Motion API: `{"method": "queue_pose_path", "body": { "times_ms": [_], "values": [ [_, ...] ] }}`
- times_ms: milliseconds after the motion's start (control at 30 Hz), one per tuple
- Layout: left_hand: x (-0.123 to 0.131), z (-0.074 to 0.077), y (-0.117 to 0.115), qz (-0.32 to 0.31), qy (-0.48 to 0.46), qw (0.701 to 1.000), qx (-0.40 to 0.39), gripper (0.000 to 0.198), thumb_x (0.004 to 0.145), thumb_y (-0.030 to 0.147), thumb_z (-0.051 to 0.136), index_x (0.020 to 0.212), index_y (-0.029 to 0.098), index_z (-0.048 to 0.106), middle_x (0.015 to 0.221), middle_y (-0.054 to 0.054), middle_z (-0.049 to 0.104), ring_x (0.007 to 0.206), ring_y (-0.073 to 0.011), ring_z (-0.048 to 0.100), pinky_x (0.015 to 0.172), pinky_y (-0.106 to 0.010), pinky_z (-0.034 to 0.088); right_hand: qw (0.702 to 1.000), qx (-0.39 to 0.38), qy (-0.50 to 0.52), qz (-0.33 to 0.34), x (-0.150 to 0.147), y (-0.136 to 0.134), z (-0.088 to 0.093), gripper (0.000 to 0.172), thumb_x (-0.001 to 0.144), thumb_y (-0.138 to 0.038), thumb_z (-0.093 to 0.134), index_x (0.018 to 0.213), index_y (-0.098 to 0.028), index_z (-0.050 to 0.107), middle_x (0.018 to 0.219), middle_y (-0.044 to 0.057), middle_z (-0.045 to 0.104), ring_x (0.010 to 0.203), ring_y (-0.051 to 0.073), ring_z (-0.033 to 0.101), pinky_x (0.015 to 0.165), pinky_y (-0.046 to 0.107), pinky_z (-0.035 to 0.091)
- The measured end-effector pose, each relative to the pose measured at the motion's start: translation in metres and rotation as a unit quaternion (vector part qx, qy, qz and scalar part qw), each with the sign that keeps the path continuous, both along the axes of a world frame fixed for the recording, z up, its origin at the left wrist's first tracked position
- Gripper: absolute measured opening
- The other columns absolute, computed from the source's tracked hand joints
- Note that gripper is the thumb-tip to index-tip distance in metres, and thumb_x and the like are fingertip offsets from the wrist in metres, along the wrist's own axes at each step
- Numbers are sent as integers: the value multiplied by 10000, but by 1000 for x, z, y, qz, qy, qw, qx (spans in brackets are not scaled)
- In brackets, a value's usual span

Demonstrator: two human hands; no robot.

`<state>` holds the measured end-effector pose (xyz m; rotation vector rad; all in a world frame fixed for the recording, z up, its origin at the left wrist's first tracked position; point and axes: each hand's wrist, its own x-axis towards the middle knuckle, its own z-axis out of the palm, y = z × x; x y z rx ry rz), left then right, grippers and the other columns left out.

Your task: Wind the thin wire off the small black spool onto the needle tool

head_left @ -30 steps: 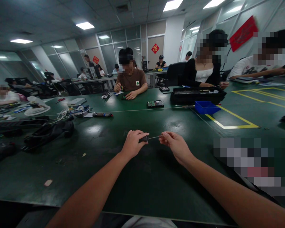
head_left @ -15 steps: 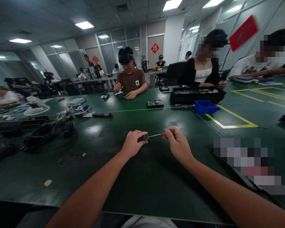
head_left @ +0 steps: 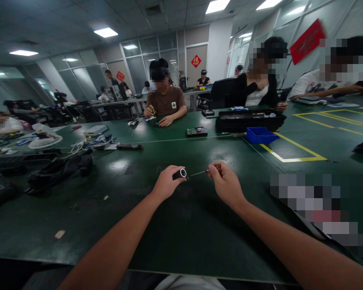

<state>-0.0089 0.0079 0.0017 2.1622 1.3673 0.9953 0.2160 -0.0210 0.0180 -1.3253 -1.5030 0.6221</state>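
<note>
My left hand (head_left: 166, 183) is closed round a short black cylindrical handle (head_left: 180, 174) whose open ring-shaped end faces me. My right hand (head_left: 225, 183) pinches the reddish end of a thin metal bit (head_left: 199, 172), a slim shaft that points toward the handle's opening. Both hands hover just above the dark green table (head_left: 175, 225), a few centimetres apart. The shaft's tip sits close to the handle; I cannot tell whether it touches.
A black bag (head_left: 60, 171) lies at the left with cables and tools behind it. Across the table stand a blue bin (head_left: 261, 135), a long black tray (head_left: 249, 119) and a circuit board (head_left: 196, 131). Yellow tape (head_left: 293, 159) marks the right side. Several people sit around.
The thin shaft has come out of the handle as my right hand drew away to the right. My left hand turned the handle so its open end now faces me.
</note>
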Motion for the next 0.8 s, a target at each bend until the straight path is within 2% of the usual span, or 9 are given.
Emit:
{"method": "queue_pose_path", "body": {
  "times_ms": [100, 200, 333, 400, 500, 600, 700, 800],
  "values": [
    [-1, -3, 4, 22, -78, 997, -22, 362, 790, 226, 748, 1145, 228, 682, 1168, -59, 670, 1105, -227, 610, 1014, -380, 440, 1000, 4, -4, -2, 1, 0, 0, 256, 947, -438, 466, 927, -223, 603, 776, 40, 664, 713, 205, 611, 670, 333, 427],
    [-1, -6, 9, 40, -203, 976, -72, 386, 807, 261, 719, 1183, 218, 642, 1145, -75, 665, 1042, -216, 630, 958, -362, 471, 1000, 7, 1, -1, 1, 1, -1, 262, 947, -438, 469, 937, -214, 604, 778, 40, 663, 723, 206, 619, 682, 335, 441],
    [0, -6, 12, 45, -362, 922, -131, 330, 892, 321, 566, 1207, 223, 580, 1056, -67, 640, 830, -158, 631, 758, -299, 508, 1000, 9, 6, -1, 2, 2, -4, 258, 951, -440, 474, 941, -217, 604, 780, 33, 661, 736, 202, 626, 690, 332, 450],
    [1, -3, 9, 39, -381, 912, -148, 256, 898, 347, 538, 1112, 215, 588, 948, -45, 619, 724, -137, 596, 629, -258, 476, 1000, 11, 3, 0, 2, 2, -4, 262, 954, -443, 471, 946, -219, 606, 781, 32, 662, 731, 199, 624, 679, 328, 448],
    [0, 3, 3, 52, -277, 950, -132, 242, 892, 429, 559, 977, 205, 595, 794, -16, 589, 635, -137, 550, 555, -252, 428, 1000, 10, 0, 2, 2, 2, -4, 268, 957, -445, 465, 949, -219, 609, 788, 36, 667, 735, 202, 627, 675, 328, 450],
    [1, 8, -3, 61, -93, 993, -50, 203, 884, 395, 595, 942, 204, 633, 850, -39, 643, 758, -178, 601, 699, -312, 482, 1000, 9, 5, 3, 2, 2, -4, 268, 956, -447, 469, 947, -218, 608, 796, 39, 670, 746, 205, 633, 688, 335, 455],
    [4, 9, -7, 38, 37, 999, 7, 192, 888, 274, 583, 1049, 212, 666, 1069, -63, 676, 988, -214, 614, 889, -358, 470, 1000, 6, 14, 6, 1, 2, -3, 269, 956, -449, 469, 950, -217, 605, 810, 42, 673, 758, 207, 634, 703, 341, 458],
    [10, 6, -8, 28, 134, 990, -16, 273, 919, 253, 517, 1148, 239, 665, 1104, -55, 671, 999, -215, 621, 868, -355, 477, 1000, 2, 20, 6, 0, 1, -2, 267, 958, -444, 461, 951, -217, 603, 805, 41, 673, 757, 207, 634, 702, 341, 457]
  ]
}}
